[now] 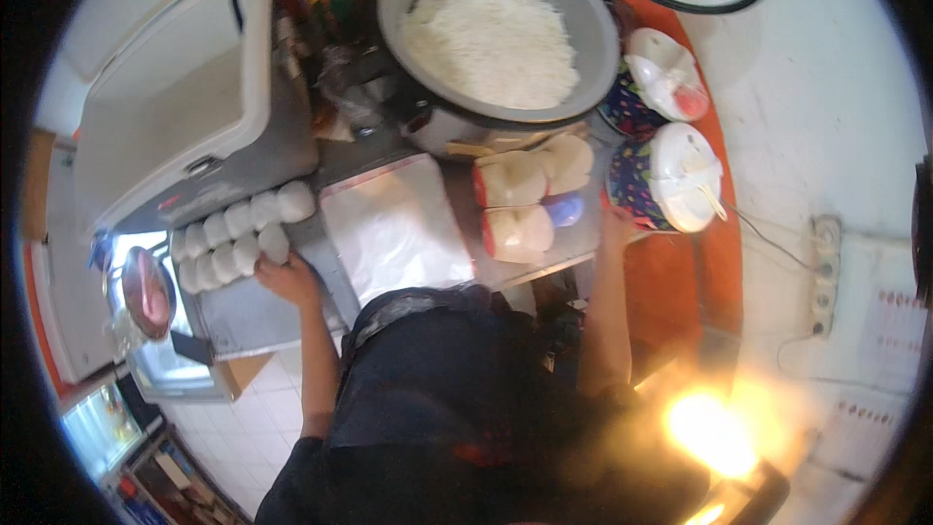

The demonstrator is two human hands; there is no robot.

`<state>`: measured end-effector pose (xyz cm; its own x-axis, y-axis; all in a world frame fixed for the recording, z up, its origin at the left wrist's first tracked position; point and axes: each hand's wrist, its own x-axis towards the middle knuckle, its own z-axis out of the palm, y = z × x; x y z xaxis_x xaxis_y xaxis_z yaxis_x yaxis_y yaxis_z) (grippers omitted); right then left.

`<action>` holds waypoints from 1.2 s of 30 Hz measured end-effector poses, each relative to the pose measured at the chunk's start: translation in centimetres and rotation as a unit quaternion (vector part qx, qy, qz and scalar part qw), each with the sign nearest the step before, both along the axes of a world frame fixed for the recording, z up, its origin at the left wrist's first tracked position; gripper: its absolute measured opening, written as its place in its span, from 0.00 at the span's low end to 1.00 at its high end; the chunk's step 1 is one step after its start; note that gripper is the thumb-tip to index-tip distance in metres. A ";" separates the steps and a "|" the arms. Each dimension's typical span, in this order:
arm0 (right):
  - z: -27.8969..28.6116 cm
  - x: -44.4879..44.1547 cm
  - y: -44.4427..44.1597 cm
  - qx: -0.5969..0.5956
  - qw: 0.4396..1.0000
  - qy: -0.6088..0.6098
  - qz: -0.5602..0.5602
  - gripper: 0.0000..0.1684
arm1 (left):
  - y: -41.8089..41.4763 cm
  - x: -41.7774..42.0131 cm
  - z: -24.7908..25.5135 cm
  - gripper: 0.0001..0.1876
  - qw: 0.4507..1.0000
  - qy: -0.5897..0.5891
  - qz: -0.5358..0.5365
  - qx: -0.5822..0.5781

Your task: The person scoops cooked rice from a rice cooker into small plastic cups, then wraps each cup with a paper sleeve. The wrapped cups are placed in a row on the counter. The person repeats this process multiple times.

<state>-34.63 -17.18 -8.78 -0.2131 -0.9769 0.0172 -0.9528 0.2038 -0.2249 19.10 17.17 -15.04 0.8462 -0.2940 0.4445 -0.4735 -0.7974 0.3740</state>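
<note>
My left hand [288,275] is at the end of two rows of rounded white mounds [235,217], which look like moulded rice. Its fingers touch the near side of the end mound [274,242]; whether they grip it is not clear. At the right, my right hand [618,222] is by the base of a floral-patterned container with a white lid [685,175]. Something red shows beside its fingers, and its grip is blurred. Between my hands lies a stack of white sheets [397,222]. Cream-coloured wrapped parcels with red edges [514,175] sit right of it.
A wide pot [388,22] full of cooked white rice [503,44] stands behind the sheets. A large pale box [175,95] rises at the back left. A second floral container [627,102] and a blue object [563,209] are at the right. A power strip [826,273] hangs on the wall.
</note>
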 end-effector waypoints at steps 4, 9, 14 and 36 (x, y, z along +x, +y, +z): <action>-9.4 -4.4 -1.5 -0.024 0.956 -0.278 -0.093 0.31 | -2.5 -1.4 0.5 0.37 0.997 0.029 -0.067 -0.021; -4.2 5.6 0.9 0.124 0.885 -0.396 -0.213 0.50 | 0.0 -0.9 2.8 0.39 0.998 0.039 -0.008 -0.041; -7.9 5.0 5.4 0.021 0.866 -0.467 -0.180 0.48 | -2.8 -2.7 4.3 0.40 0.999 0.037 -0.018 -0.020; 25.5 26.0 -18.7 0.083 0.850 0.294 0.430 0.17 | -29.3 -5.2 22.8 0.30 0.831 0.143 -0.435 -0.315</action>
<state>-8.60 -35.85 16.67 0.5785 -0.7668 -0.2783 -0.7039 -0.6416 0.3048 13.91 -12.14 7.79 0.5331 -0.6344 0.5598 -0.5883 0.1975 0.7841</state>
